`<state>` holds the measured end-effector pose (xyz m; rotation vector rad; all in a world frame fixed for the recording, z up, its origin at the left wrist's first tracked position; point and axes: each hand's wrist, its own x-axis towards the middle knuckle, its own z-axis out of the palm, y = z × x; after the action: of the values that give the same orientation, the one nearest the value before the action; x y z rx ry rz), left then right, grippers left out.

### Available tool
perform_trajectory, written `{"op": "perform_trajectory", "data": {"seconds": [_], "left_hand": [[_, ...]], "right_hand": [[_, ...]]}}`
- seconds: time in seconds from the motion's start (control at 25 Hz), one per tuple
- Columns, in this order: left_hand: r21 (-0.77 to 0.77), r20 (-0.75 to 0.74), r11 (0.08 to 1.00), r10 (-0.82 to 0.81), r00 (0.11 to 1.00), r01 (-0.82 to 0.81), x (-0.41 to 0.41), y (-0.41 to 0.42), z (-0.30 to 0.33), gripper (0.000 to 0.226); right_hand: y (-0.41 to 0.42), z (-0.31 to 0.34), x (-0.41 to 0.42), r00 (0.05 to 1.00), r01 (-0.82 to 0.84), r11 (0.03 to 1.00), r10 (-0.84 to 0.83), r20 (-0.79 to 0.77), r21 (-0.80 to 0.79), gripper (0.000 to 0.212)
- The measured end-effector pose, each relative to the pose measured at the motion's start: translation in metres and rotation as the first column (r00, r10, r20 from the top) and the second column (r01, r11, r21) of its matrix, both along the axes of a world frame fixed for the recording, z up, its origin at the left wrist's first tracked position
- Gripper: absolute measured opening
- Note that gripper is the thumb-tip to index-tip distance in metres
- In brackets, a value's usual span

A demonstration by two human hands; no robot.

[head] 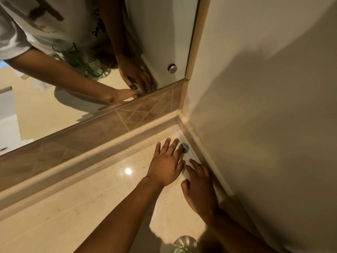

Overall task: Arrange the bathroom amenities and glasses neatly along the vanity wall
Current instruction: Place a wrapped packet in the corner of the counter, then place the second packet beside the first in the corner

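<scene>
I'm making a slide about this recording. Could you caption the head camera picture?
Both hands, left hand and right hand, press flat white amenity packets into the cream marble vanity counter corner beside the mirror.

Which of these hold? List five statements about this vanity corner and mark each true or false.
1. Both hands rest on the countertop beside the side wall. True.
2. The left hand grips a green glass. False: it lies flat, fingers spread, on a pale flat packet.
3. Green glasses show in the mirror. True.
4. The mirror hangs on the right-hand wall. False: that wall is plain; the mirror sits above the tiled strip at the back.
5. The right hand is raised off the counter. False: it lies palm down by the wall.
</scene>
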<state>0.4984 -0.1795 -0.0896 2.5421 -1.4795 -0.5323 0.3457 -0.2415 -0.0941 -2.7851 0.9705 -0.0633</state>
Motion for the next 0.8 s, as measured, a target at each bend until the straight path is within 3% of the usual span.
{"op": "perform_trajectory", "data": {"seconds": [0.36, 0.48, 0.64, 0.8], "left_hand": [[-0.052, -0.044, 0.996, 0.071, 0.997, -0.073, -0.013, 0.022, 0.022, 0.06], [-0.12, -0.081, 0.973, 0.187, 0.979, -0.196, -0.027, 0.06, 0.048, 0.06], [-0.213, -0.108, 0.906, 0.35, 0.93, -0.366, -0.064, 0.125, 0.08, 0.059], [-0.223, -0.155, 0.814, 0.514, 0.844, -0.537, -0.116, 0.181, 0.092, 0.048]], "right_hand": [[0.01, 0.021, -0.007, 0.998, -0.039, 0.984, 0.029, 0.058, 0.177, 0.045], [0.018, 0.035, -0.015, 0.989, -0.101, 0.965, 0.071, 0.129, 0.241, 0.034], [0.037, 0.054, -0.037, 0.916, -0.255, 0.937, 0.155, 0.371, 0.238, 0.027], [0.058, 0.092, -0.059, 0.905, -0.276, 0.888, 0.111, 0.412, 0.368, 0.028]]}}
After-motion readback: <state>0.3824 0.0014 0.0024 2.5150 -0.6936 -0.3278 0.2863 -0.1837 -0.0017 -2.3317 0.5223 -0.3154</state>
